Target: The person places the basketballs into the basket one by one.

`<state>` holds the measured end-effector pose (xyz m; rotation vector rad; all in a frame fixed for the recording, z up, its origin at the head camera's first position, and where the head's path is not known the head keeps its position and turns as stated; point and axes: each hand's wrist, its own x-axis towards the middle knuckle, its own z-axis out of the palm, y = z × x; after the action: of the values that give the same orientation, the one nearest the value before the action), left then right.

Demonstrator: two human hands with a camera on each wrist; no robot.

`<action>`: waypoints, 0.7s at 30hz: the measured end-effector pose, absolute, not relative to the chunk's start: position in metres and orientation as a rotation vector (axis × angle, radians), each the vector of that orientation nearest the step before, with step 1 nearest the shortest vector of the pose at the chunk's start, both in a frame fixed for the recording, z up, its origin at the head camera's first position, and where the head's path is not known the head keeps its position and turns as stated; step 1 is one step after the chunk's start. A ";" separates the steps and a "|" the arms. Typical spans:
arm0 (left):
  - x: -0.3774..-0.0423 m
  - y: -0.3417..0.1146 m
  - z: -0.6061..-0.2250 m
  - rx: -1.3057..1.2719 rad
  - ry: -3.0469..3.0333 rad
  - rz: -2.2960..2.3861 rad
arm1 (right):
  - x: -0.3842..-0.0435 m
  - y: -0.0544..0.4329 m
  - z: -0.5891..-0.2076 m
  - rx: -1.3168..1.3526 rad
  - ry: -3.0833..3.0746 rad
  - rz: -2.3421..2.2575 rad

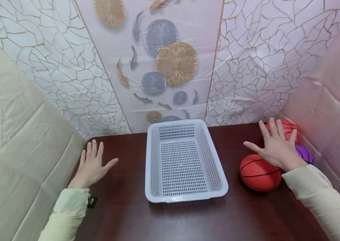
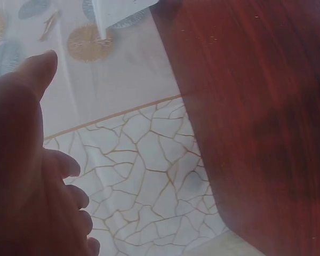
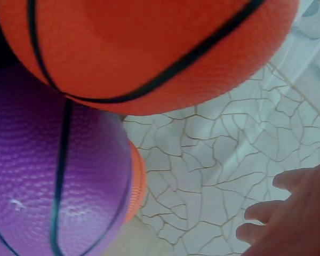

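My left hand hovers over the left part of the dark table, fingers spread and nothing in it; its thumb shows in the left wrist view. On the right, my right hand spreads its fingers above several small basketballs, holding none. The nearest red ball lies just below that hand. A purple ball, partly hidden by the hand, sits against the right wall, and another red ball is behind the fingers. In the right wrist view the purple ball and a red ball appear close up.
A white perforated plastic basket stands mid-table with nothing in it. Patterned cloth hangs at the back, and beige padded walls close in both sides. The dark wooden tabletop reaches toward me.
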<state>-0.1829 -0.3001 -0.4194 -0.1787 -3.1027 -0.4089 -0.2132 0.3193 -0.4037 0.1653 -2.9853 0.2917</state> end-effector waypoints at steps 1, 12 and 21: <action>-0.181 -0.300 -0.420 -0.180 -3.098 -0.412 | -0.212 0.320 -0.403 0.164 -2.986 0.287; -0.134 -0.227 -0.432 -0.344 -2.911 -0.756 | -0.174 0.319 -0.403 0.102 -2.899 0.424; -0.098 -0.150 -0.466 -0.470 -2.798 -0.922 | -0.127 0.297 -0.459 0.063 -2.760 0.547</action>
<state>-0.0983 -0.1499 -0.4655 -0.4696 -2.7983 -0.9218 -0.1266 0.2971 -0.4586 0.0628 -2.7601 0.5467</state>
